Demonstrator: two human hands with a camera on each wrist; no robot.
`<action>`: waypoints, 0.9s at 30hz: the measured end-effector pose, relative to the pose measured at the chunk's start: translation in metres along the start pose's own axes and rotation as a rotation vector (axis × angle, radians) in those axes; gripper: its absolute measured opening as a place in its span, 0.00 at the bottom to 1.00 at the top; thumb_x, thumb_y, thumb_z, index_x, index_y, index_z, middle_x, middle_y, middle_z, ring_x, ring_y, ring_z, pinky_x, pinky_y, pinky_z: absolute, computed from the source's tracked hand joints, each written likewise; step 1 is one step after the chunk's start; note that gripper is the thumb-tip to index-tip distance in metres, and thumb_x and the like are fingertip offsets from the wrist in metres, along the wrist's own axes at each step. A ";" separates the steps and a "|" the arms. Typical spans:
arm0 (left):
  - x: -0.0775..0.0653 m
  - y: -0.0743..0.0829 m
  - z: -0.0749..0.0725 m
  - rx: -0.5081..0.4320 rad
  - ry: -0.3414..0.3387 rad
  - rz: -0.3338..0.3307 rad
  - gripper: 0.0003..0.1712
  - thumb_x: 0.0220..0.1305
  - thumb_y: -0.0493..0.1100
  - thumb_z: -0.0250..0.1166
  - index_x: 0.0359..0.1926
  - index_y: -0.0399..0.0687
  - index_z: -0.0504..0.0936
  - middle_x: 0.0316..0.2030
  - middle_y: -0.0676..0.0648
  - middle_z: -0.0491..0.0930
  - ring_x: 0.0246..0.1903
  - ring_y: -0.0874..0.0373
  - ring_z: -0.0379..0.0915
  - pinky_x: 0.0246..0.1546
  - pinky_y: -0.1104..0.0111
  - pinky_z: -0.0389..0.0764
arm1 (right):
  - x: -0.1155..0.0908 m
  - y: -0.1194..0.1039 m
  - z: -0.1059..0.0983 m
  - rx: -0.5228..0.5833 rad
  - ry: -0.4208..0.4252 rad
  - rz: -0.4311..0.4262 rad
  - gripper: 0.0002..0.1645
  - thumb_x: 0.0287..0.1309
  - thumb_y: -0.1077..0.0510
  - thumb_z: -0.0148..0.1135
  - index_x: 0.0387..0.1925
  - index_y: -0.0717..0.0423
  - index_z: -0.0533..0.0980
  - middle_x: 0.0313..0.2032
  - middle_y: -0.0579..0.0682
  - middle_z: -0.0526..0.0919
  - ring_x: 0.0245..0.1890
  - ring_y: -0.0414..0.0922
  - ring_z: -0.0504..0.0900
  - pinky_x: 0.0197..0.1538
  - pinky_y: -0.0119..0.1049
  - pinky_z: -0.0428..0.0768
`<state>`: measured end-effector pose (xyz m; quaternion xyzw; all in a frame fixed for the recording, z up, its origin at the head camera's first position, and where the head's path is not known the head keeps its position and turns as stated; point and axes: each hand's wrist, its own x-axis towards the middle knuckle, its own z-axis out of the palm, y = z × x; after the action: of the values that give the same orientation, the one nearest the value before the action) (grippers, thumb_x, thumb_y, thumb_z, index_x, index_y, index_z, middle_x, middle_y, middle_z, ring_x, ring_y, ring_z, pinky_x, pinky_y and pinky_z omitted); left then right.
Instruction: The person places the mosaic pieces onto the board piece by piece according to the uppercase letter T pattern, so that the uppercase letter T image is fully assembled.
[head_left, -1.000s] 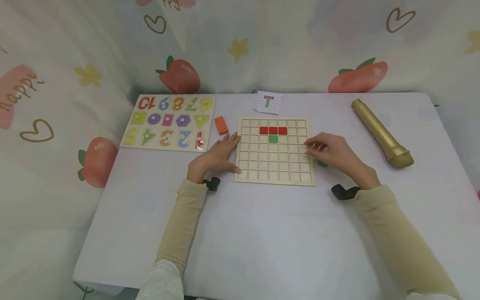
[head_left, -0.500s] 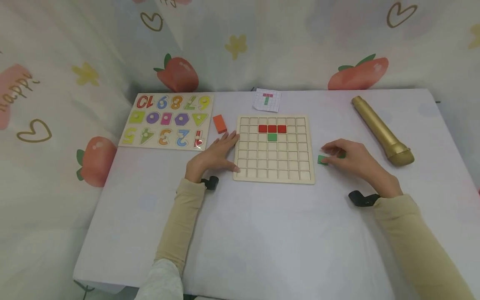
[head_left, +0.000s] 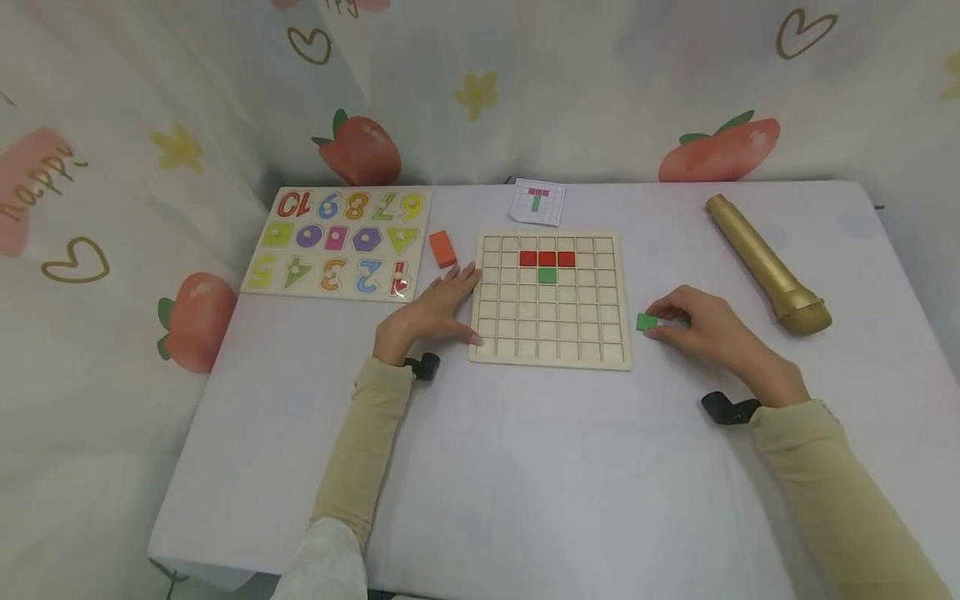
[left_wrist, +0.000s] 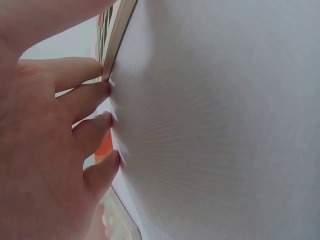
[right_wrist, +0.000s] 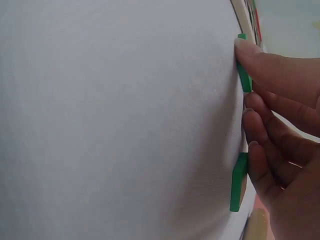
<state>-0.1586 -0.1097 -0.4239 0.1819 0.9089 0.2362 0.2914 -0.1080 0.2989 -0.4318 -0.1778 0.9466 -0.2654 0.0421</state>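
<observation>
A wooden grid board (head_left: 527, 327) lies on the white table. Three red tiles (head_left: 547, 259) sit in a row on it, with one green tile (head_left: 547, 276) under the middle one. My left hand (head_left: 435, 310) rests at the board's left edge, fingers spread, fingertips on the tabletop. Right of the board, my right hand (head_left: 701, 325) pinches a loose green tile (head_left: 645, 322) between thumb and fingers, at the table surface. Another green tile (right_wrist: 238, 182) lies beside the curled fingers in the right wrist view; the hand mostly hides it from the head view.
An orange block (head_left: 442, 248) lies beyond the left fingers. A number-and-shape puzzle board (head_left: 315, 287) is at the back left. A card with a T pattern (head_left: 537, 202) lies behind the grid. The gold microphone (head_left: 767, 267) is at the right.
My right hand has moved from the board's right edge rightward to the loose green tiles, and its fingers have come together on one of them. The left hand has stayed in place.
</observation>
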 end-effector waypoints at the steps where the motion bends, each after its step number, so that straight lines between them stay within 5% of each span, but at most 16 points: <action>1: 0.000 0.000 0.000 0.001 -0.002 0.000 0.66 0.58 0.52 0.78 0.84 0.52 0.41 0.84 0.53 0.33 0.83 0.54 0.23 0.83 0.61 0.30 | 0.000 0.000 0.000 -0.003 0.007 -0.008 0.15 0.55 0.61 0.77 0.44 0.61 0.84 0.40 0.54 0.85 0.40 0.50 0.82 0.43 0.37 0.78; 8: 0.001 0.001 -0.001 0.026 0.002 0.016 0.66 0.58 0.52 0.77 0.84 0.49 0.40 0.84 0.50 0.34 0.83 0.53 0.24 0.83 0.60 0.31 | 0.004 -0.003 0.000 -0.022 0.018 0.013 0.15 0.57 0.63 0.75 0.45 0.64 0.83 0.40 0.58 0.85 0.42 0.54 0.83 0.46 0.49 0.80; 15: 0.000 0.000 0.000 0.016 -0.001 -0.002 0.67 0.57 0.52 0.78 0.84 0.51 0.41 0.84 0.51 0.34 0.83 0.54 0.24 0.83 0.61 0.30 | 0.011 -0.007 0.003 0.011 0.083 -0.031 0.16 0.55 0.64 0.76 0.45 0.62 0.83 0.38 0.55 0.86 0.40 0.50 0.81 0.43 0.37 0.78; 27: 0.003 -0.002 0.000 0.024 -0.013 0.000 0.67 0.58 0.52 0.78 0.84 0.51 0.39 0.84 0.52 0.32 0.82 0.55 0.22 0.83 0.61 0.30 | 0.039 -0.024 0.012 0.100 0.076 -0.059 0.16 0.55 0.63 0.76 0.46 0.62 0.84 0.40 0.55 0.86 0.41 0.50 0.80 0.44 0.35 0.76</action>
<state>-0.1608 -0.1098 -0.4263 0.1872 0.9098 0.2239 0.2952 -0.1352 0.2596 -0.4292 -0.1932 0.9274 -0.3203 0.0071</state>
